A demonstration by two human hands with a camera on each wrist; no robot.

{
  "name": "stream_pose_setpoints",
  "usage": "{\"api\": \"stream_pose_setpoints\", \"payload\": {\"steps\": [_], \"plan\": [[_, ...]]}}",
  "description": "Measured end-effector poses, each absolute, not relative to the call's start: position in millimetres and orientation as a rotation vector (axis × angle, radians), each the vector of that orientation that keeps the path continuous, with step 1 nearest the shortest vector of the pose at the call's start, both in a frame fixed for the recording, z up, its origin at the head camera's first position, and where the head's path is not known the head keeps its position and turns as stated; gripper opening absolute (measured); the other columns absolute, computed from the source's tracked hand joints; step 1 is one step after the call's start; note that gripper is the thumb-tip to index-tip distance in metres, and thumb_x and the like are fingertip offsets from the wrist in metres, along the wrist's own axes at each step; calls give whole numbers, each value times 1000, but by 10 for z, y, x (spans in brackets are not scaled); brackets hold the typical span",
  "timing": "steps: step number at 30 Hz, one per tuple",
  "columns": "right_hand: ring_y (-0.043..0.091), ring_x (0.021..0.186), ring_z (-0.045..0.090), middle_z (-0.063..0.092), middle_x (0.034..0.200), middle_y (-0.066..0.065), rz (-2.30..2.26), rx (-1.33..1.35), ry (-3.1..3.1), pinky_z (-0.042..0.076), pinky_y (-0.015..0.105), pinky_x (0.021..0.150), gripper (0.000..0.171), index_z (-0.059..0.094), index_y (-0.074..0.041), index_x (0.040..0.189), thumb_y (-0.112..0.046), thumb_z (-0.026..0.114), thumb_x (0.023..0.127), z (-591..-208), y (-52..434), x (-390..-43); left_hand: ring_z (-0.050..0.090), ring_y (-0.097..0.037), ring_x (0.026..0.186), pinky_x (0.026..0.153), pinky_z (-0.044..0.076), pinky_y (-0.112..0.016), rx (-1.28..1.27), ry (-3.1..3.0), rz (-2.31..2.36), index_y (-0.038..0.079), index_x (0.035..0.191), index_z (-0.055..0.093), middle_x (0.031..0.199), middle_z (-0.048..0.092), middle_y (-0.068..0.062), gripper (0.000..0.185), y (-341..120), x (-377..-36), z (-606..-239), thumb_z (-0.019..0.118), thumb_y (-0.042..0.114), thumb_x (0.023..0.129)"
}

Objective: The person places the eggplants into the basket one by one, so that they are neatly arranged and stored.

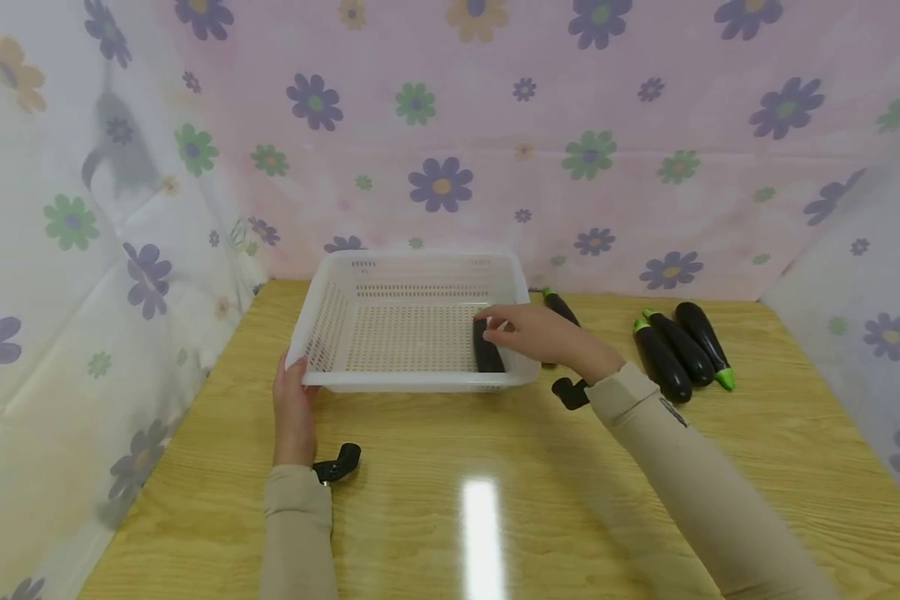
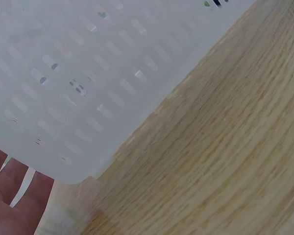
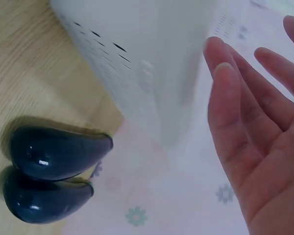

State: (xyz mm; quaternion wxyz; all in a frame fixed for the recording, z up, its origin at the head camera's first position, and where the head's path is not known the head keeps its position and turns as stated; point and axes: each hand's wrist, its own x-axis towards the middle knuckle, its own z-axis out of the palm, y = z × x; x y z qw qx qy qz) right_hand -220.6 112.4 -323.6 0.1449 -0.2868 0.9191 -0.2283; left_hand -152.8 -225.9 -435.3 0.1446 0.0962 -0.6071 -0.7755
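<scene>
A white plastic basket (image 1: 420,382) with slotted walls stands toward the back of the table. My left hand (image 1: 294,408) grips its front left corner, thumb over the rim; in the left wrist view the fingers (image 2: 36,196) reach round the basket's outer wall (image 2: 88,88). One dark eggplant (image 1: 489,352) lies inside at the right end. Over the basket's right rim reaches my right hand (image 1: 532,333), just above that eggplant. In the right wrist view its thumb and fingers (image 3: 225,103) are loosely bent with nothing between them.
Outside the basket's right wall lie two eggplants (image 3: 59,152), partly hidden in the head view by the right hand. Farther right, three more eggplants (image 1: 663,362) with green stems lie side by side. Flowered cloth (image 1: 442,183) hangs behind and at both sides of the wooden table (image 1: 405,517).
</scene>
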Motion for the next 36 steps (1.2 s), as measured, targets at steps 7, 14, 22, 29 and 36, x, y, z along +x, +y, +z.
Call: {"api": "stream_pose_setpoints", "payload": {"steps": [7,14,22,29,36], "plan": [[15,94,54,57,108,-2,-949,-810,2704,44,38,77,40,46,-24,129,-40,44,92,-3223,1325,-2085,39,-19,119,98,27,-38,270,-1761,-2232,25,133,41,133,40,0,41,-2251,-1518,-4394,38,36,94],[15,91,56,57,109,-5,-1246,-769,2658,45,37,76,41,46,-25,128,-42,44,91,-3271,1433,-1976,38,-17,120,99,27,-37,285,-1765,-2238,25,134,39,134,39,1,43,-2232,-1559,-4426,39,38,93],[25,92,56,56,112,5,-1544,-695,2617,45,32,69,39,43,-20,131,-27,46,93,-3248,1434,-1809,36,-16,122,101,25,-35,242,-1753,-2244,22,135,37,136,37,2,42,-2241,-1539,-4390,35,33,95],[26,87,56,56,110,13,-1874,-585,2588,46,27,63,39,41,-10,132,-18,45,94,-3370,1443,-1635,35,-15,123,101,25,-33,281,-1784,-2248,20,137,36,138,36,2,46,-2266,-1508,-4423,36,37,94],[25,85,56,57,108,10,-2034,-485,2552,46,31,63,37,45,-17,130,-23,46,93,-3518,1552,-1745,35,-16,123,102,23,-36,254,-1762,-2268,19,136,38,137,37,2,45,-2247,-1542,-4403,35,36,94]]}}
